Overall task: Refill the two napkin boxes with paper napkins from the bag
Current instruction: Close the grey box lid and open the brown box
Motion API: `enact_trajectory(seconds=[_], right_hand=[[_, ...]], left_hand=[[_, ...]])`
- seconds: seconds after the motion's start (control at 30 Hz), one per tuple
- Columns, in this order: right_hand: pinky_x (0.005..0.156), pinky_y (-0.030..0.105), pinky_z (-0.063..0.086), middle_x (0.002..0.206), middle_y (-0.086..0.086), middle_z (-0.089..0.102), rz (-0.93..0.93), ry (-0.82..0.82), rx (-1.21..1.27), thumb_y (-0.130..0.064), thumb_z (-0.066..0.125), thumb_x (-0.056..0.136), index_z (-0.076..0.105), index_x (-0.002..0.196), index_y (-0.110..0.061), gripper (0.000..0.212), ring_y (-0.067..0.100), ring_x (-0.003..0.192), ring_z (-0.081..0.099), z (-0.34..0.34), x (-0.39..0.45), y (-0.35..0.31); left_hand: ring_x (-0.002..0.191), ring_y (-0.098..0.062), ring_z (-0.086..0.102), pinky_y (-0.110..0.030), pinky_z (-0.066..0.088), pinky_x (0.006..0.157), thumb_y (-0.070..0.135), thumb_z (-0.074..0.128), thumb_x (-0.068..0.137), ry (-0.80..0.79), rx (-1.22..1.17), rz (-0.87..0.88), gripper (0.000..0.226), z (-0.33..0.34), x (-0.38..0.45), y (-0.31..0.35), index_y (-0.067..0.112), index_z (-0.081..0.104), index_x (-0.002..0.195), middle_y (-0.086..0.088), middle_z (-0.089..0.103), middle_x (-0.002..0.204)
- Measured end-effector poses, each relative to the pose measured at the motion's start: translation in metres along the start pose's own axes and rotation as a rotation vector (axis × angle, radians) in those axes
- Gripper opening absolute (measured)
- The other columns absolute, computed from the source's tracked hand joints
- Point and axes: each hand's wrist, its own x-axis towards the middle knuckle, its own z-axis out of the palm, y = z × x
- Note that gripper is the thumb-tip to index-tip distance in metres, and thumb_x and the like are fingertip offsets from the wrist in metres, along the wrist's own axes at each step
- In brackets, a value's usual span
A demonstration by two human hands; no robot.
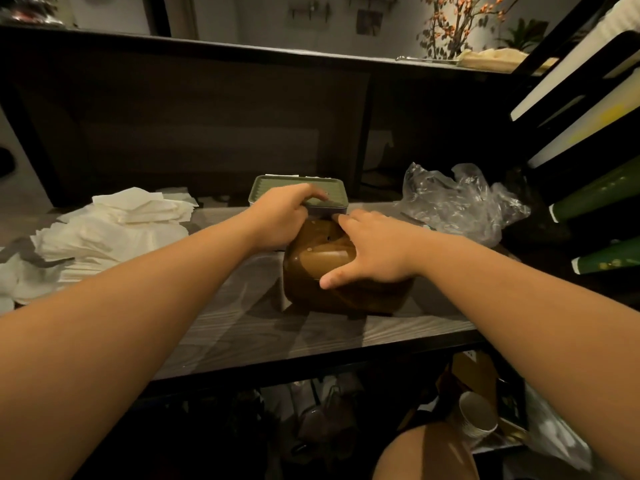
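A brown napkin box (332, 292) stands on the grey wooden shelf (242, 327). Right behind it is a second box with a green ribbed lid (294, 187). My left hand (280, 216) rests on the green lid's near edge, fingers curled over it. My right hand (367, 251) lies spread on top of the brown box with straight fingers, the thumb pointing down its front. A heap of loose white paper napkins (104, 233) lies on the shelf to the left. A crumpled clear plastic bag (464, 202) sits at the right.
A dark back panel (207, 126) closes the shelf behind the boxes. Green rolls (606, 192) and white boards lean in a black rack at the right. Below the shelf are paper cups (478, 417) and dim clutter.
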Motion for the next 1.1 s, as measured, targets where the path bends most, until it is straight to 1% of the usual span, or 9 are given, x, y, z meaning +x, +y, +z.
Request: enact_trajectory(seconds=[0.07,0.17,0.23,0.4,0.5,0.67,0.8,0.97,1.1], right_hand=[[0.119,0.048,0.033,0.163,0.006,0.028,-0.006,0.025,0.025,-0.097,0.052,0.063,0.014,0.161,-0.019,0.131,0.029,0.147,0.031,0.003,0.003,-0.001],[0.116,0.045,0.039,0.158,0.002,0.037,-0.031,0.044,0.062,-0.097,0.056,0.060,0.022,0.159,-0.021,0.130,0.025,0.141,0.039,0.001,0.006,-0.001],[0.116,0.044,0.037,0.158,0.001,0.037,-0.046,0.040,0.077,-0.097,0.057,0.059,0.020,0.160,-0.023,0.131,0.024,0.142,0.038,0.000,0.008,-0.004],[0.115,0.045,0.039,0.153,0.000,0.040,-0.093,0.053,0.101,-0.096,0.059,0.059,0.020,0.160,-0.027,0.128,0.024,0.138,0.040,-0.002,0.019,-0.018],[0.114,0.044,0.040,0.153,-0.003,0.039,-0.110,0.062,0.170,-0.092,0.062,0.061,0.019,0.159,-0.030,0.124,0.022,0.136,0.041,-0.003,0.023,-0.032],[0.108,0.036,0.044,0.145,-0.011,0.048,-0.183,0.140,0.290,-0.082,0.071,0.066,0.031,0.153,-0.033,0.107,0.013,0.127,0.048,0.000,0.021,-0.046],[0.098,0.025,0.042,0.137,-0.018,0.051,-0.228,0.206,0.357,-0.074,0.074,0.070,0.039,0.151,-0.034,0.097,0.005,0.119,0.049,0.002,0.014,-0.048],[0.091,0.015,0.040,0.125,-0.025,0.049,-0.243,0.233,0.413,-0.071,0.076,0.070,0.043,0.147,-0.036,0.091,0.001,0.114,0.048,0.003,0.008,-0.050],[0.106,0.029,0.043,0.142,-0.015,0.047,-0.206,0.168,0.318,-0.074,0.073,0.071,0.030,0.155,-0.036,0.102,0.007,0.123,0.046,0.000,0.010,-0.054]], left_hand=[[0.123,-0.011,0.049,-0.024,0.048,0.092,0.015,0.043,0.102,0.008,-0.063,0.024,0.036,0.002,-0.006,-0.002,0.034,0.053,0.131,0.004,0.052,0.138],[0.131,-0.006,0.039,-0.031,0.039,0.106,0.021,0.048,0.101,0.103,-0.074,0.076,0.031,0.000,-0.023,-0.009,0.031,0.055,0.130,0.008,0.047,0.144],[0.125,-0.003,0.042,-0.031,0.040,0.106,0.029,0.056,0.098,0.144,-0.064,0.098,0.034,-0.006,-0.038,-0.015,0.029,0.053,0.131,0.011,0.049,0.137],[0.128,0.000,0.042,-0.022,0.041,0.102,0.064,0.080,0.060,0.034,-0.273,-0.054,0.102,-0.010,-0.078,-0.038,0.037,0.033,0.146,0.017,0.042,0.141],[0.130,-0.004,0.044,-0.017,0.040,0.100,0.050,0.092,0.055,-0.055,-0.372,-0.125,0.121,-0.001,-0.091,-0.055,0.039,0.019,0.151,0.017,0.040,0.144],[0.122,-0.008,0.055,-0.026,0.053,0.095,0.017,0.089,0.068,-0.006,-0.612,-0.081,0.105,0.010,-0.103,-0.064,0.036,0.025,0.149,0.012,0.051,0.136],[0.124,-0.013,0.055,-0.038,0.052,0.100,0.022,0.089,0.068,-0.011,-0.615,-0.055,0.101,0.008,-0.103,-0.069,0.036,0.029,0.148,0.011,0.056,0.135],[0.124,-0.008,0.053,-0.036,0.051,0.101,0.042,0.089,0.059,0.008,-0.580,-0.078,0.108,0.008,-0.106,-0.073,0.040,0.026,0.146,0.017,0.050,0.137],[0.119,-0.001,0.054,-0.029,0.053,0.096,0.043,0.088,0.057,0.003,-0.557,-0.085,0.107,0.007,-0.108,-0.071,0.042,0.025,0.143,0.021,0.049,0.132]])
